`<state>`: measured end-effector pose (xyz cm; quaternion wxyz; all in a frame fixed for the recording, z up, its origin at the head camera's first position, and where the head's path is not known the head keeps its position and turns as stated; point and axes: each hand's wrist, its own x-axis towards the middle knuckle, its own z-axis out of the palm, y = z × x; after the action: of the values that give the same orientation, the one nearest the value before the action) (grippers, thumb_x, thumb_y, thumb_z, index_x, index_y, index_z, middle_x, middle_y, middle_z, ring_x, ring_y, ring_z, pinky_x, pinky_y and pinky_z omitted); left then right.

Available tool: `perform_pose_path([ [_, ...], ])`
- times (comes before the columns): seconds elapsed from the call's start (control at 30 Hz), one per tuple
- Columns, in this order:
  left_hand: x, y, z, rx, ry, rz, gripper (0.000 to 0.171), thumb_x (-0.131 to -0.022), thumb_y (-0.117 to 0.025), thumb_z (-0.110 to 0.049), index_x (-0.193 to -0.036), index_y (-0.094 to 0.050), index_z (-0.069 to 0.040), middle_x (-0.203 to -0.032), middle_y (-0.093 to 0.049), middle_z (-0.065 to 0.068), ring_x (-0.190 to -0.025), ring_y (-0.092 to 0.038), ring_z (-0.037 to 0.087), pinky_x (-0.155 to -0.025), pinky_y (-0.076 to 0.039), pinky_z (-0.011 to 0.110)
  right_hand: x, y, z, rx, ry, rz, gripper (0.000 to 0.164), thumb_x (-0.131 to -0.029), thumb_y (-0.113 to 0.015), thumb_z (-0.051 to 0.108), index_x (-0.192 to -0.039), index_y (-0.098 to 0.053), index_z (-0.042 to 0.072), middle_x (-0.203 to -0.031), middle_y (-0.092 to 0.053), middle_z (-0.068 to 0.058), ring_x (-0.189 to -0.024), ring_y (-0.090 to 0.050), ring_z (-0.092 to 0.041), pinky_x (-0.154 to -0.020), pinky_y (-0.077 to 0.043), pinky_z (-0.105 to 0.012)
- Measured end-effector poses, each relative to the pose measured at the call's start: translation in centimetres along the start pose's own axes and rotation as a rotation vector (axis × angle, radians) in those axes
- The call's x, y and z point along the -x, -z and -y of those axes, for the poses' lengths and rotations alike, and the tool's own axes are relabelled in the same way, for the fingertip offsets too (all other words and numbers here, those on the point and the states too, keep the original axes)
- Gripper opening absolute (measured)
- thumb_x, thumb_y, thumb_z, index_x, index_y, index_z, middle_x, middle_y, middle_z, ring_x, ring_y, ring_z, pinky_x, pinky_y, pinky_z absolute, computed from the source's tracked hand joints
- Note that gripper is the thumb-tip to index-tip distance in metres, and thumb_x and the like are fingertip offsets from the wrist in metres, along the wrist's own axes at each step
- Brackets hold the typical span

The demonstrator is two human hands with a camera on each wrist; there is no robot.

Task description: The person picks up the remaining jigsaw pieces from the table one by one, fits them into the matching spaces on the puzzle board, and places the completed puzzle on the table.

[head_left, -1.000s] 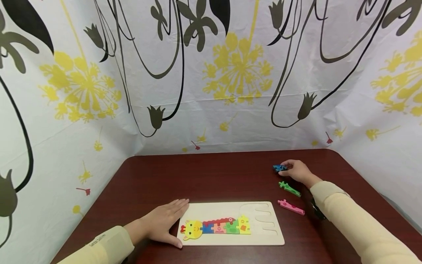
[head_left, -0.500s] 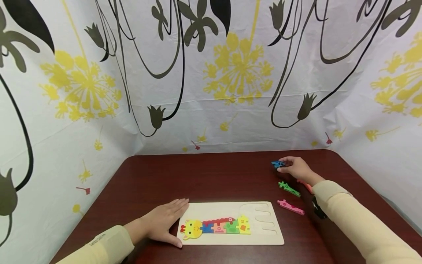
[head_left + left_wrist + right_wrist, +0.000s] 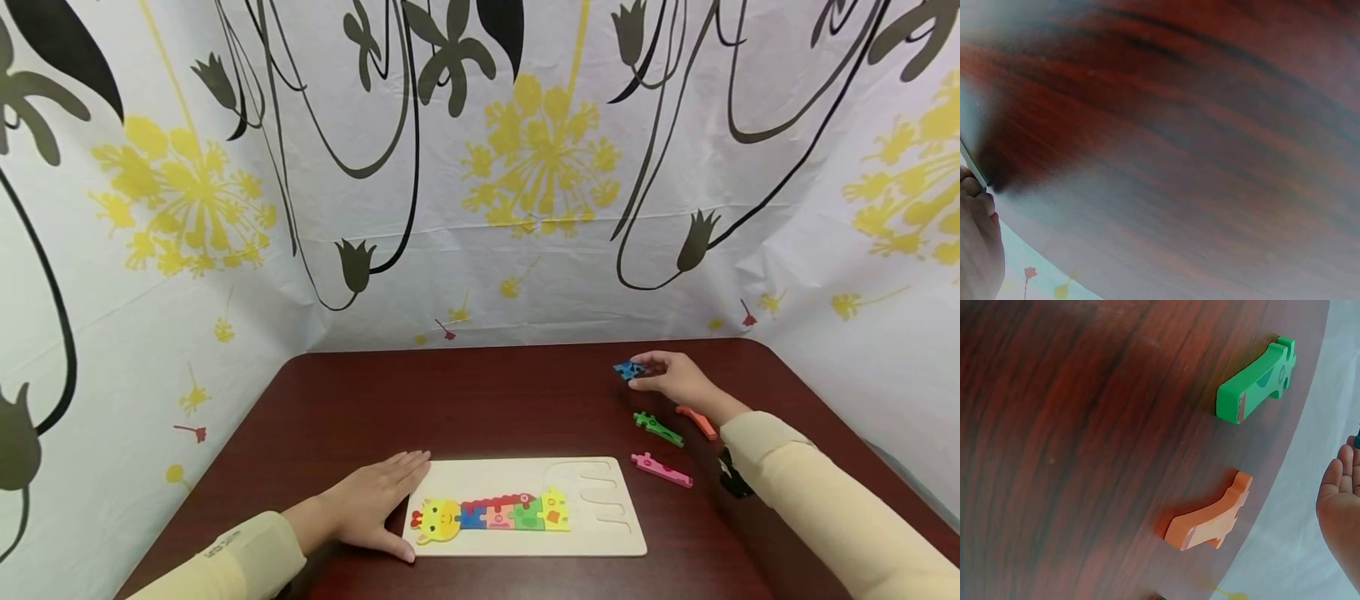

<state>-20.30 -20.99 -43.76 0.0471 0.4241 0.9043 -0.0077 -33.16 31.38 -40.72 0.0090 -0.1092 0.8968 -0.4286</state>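
My right hand [image 3: 678, 380] pinches a blue puzzle piece with dark spots [image 3: 628, 370] between thumb and fingers, over the far right of the table. In the right wrist view only part of that hand [image 3: 1340, 509] shows at the right edge. My left hand [image 3: 382, 502] rests with straight, spread fingers at the left edge of a pale wooden puzzle board [image 3: 525, 546]. On the board lies a giraffe puzzle: a yellow head [image 3: 437, 522], a red mane strip [image 3: 495, 503], blue, pink and green body pieces, and a yellow piece [image 3: 555, 510]. Curved leg-shaped outlines mark the board's right part.
Right of the board lie a green piece [image 3: 658, 428], a pink piece [image 3: 662, 471] and an orange piece [image 3: 697, 422], the last beside my right wrist. They rest on a dark red-brown table [image 3: 465, 400]. A patterned white curtain [image 3: 450, 275] surrounds the table.
My right hand has moved slightly left and away with the blue piece, turning it a little. The orange piece, hidden before, now shows beside the wrist. My left hand has stayed put.
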Motion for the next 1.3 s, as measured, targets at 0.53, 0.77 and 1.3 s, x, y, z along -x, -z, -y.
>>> perform_pose_path([
  [0.53, -0.1, 0.0, 0.1, 0.003, 0.003, 0.001, 0.115, -0.076, -0.04, -0.087, -0.155, -0.021, -0.005, -0.159, -0.02, 0.011, -0.145, -0.021, 0.025, -0.113, -0.026, 0.044, 1.5, -0.5, 1.9, -0.042, 0.091, 0.061, 0.051, -0.086, -0.077, 0.024, -0.125, -0.059, -0.003, -0.105, -0.064, -0.016, -0.093, -0.058, -0.027, -0.077, -0.055, -0.037],
  [0.77, 0.0, 0.1, 0.0, 0.009, 0.001, 0.001, 0.115, -0.077, -0.04, -0.086, -0.154, -0.021, -0.004, -0.159, -0.02, 0.012, -0.145, -0.021, 0.026, -0.113, -0.026, 0.044, 1.8, -1.2, 2.3, -0.063, 0.11, 0.094, 0.049, -0.084, -0.079, 0.02, -0.123, -0.06, -0.003, -0.102, -0.064, -0.015, -0.091, -0.057, -0.028, -0.072, -0.055, -0.032],
  [1.3, 0.1, 0.0, 0.0, 0.005, -0.003, -0.005, 0.114, -0.077, -0.04, -0.086, -0.154, -0.021, -0.004, -0.159, -0.02, 0.012, -0.145, -0.021, 0.026, -0.112, -0.027, 0.044, 2.6, -3.0, 3.6, -0.072, 0.177, 0.163, 0.043, -0.083, -0.078, 0.016, -0.12, -0.063, -0.001, -0.105, -0.063, -0.012, -0.095, -0.059, -0.028, -0.075, -0.054, -0.032],
])
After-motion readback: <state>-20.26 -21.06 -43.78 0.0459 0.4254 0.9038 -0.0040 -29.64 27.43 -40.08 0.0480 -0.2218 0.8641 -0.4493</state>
